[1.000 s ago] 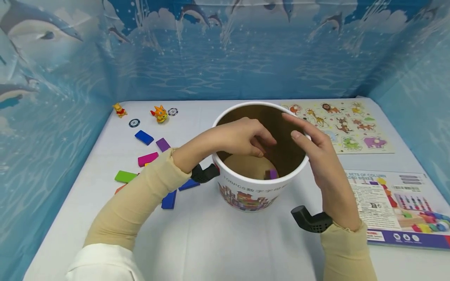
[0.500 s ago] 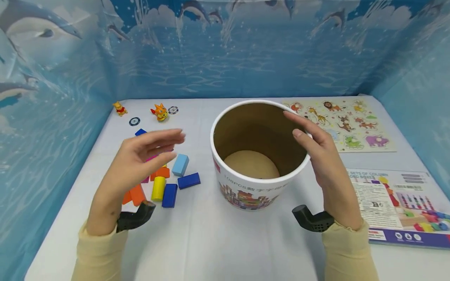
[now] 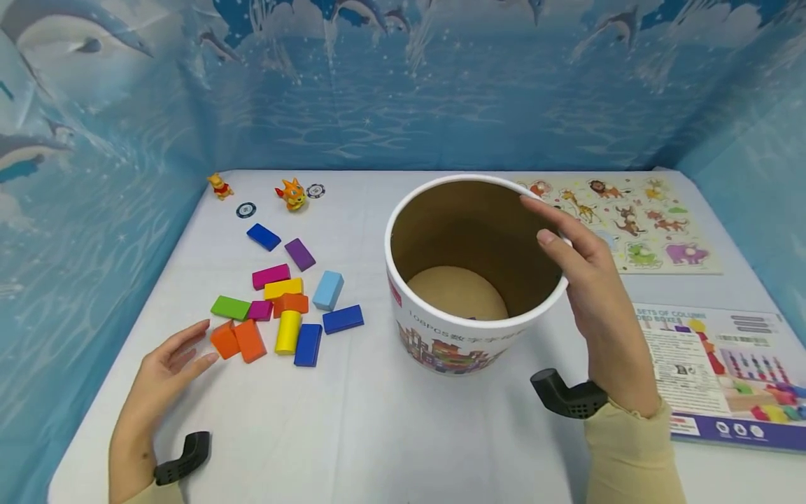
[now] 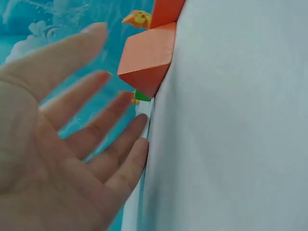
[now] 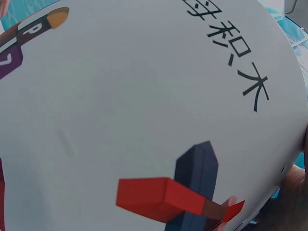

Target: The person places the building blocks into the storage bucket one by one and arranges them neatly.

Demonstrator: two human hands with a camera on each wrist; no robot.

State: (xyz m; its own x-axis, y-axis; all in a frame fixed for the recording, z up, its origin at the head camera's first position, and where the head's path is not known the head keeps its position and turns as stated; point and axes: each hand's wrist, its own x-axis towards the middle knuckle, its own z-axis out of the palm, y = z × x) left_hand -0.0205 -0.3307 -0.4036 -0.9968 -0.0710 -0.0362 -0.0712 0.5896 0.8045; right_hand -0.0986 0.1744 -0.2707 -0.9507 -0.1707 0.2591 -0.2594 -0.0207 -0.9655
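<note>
In the head view, my left hand [image 3: 165,371] is low over the table's left side, its fingers spread and holding nothing. Its fingertips are right beside an orange block [image 3: 224,339], with another orange block [image 3: 250,341] adjoining it. The left wrist view shows the palm [image 4: 62,168] facing the camera near an orange block [image 4: 149,53]. A large white printed bucket [image 3: 453,343] stands mid-table. My right hand [image 3: 595,280] grips its right rim, thumb and index finger reaching over the edge. The right wrist view is filled by the bucket's printed wall [image 5: 110,106].
Several coloured blocks lie left of the bucket, among them a yellow cylinder [image 3: 287,332] and a light blue block [image 3: 328,290]. Behind them are two small figurines, one orange [image 3: 292,194], and two round chips. At right lie an animal puzzle board [image 3: 667,227] and a printed box [image 3: 686,364].
My left hand has left the bucket's mouth and moved left, across the blocks and down to their near-left side. A purple block showed inside the bucket earlier. My right hand stays at the rim.
</note>
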